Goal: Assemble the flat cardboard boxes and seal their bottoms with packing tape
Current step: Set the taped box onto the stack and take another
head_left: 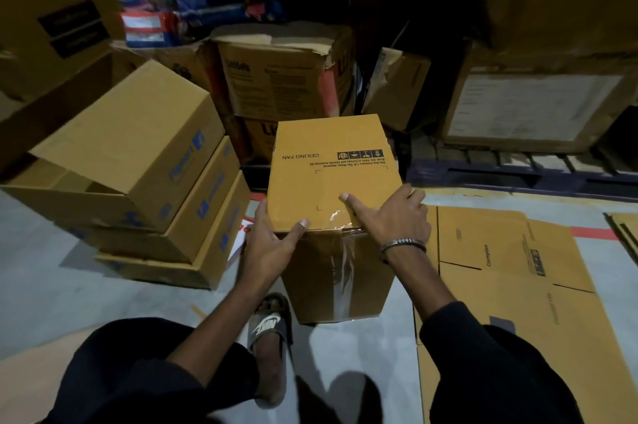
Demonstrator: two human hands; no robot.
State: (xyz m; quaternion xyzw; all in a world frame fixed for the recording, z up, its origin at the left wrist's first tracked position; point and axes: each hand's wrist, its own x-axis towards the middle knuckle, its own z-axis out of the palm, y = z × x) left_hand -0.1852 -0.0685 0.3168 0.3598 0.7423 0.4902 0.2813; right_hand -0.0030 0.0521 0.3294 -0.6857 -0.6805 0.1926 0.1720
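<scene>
Both hands, left hand (272, 244) and right hand (390, 216), clasp the taped box (331, 174) between them

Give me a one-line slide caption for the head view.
Both hands, left and right, hold a taped ceiling-fan box above flat cartons on the floor.
</scene>
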